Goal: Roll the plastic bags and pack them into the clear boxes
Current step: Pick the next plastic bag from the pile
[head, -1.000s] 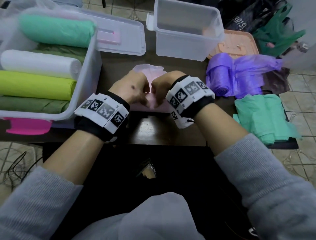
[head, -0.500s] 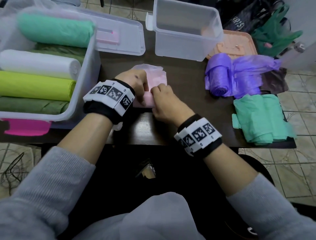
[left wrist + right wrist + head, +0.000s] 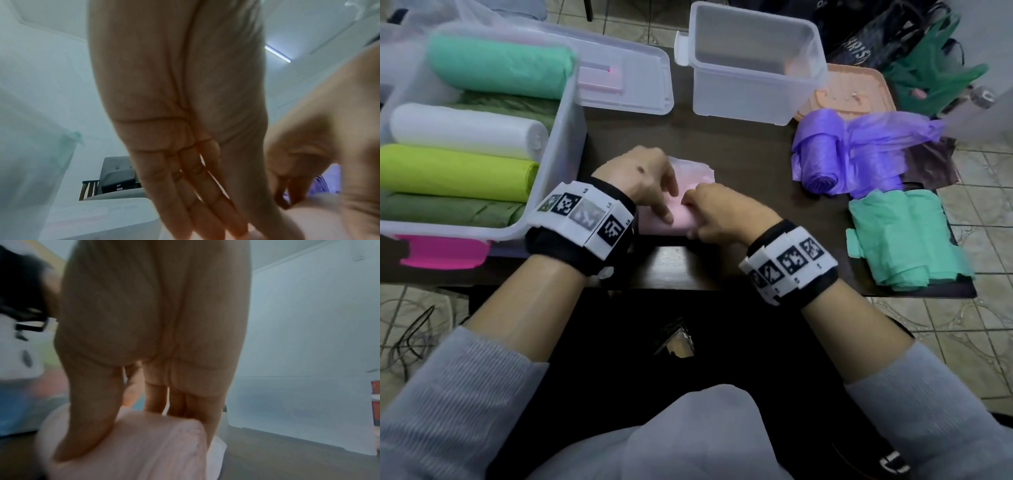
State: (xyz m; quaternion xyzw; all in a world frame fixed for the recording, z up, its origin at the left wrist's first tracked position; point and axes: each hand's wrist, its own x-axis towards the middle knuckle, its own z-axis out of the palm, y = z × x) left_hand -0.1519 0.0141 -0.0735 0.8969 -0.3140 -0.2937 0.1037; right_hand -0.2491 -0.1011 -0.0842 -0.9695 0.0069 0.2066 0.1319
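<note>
Right hand: my right hand [image 3: 722,214] grips the near end of the pink bag [image 3: 671,219], thumb on top of the roll and fingers curled down behind it, as the right wrist view shows.
Left hand: my left hand [image 3: 640,178] lies flat on the roll just beside the right, fingers [image 3: 197,186] straight and close together, pressing down.
Pink bag: half rolled at the near edge of the table [image 3: 750,161], its loose flat end reaching away past my knuckles.
Right side: a folded green bag [image 3: 904,236], then a partly unrolled purple bag [image 3: 839,161] beyond it.
Left side: a clear box [image 3: 558,164] holding white, lime, mint and dark green rolls; its left part is cut off by the frame.
Far: an empty box [image 3: 753,68], with a flat lid [image 3: 626,82] to its left.
Hard to make out: both wrist views are blurred; my hands cover most of the roll.
Writing: the wrist bands carry black-and-white code squares; lettering on a dark bag [image 3: 866,37] at the far right is unreadable.
</note>
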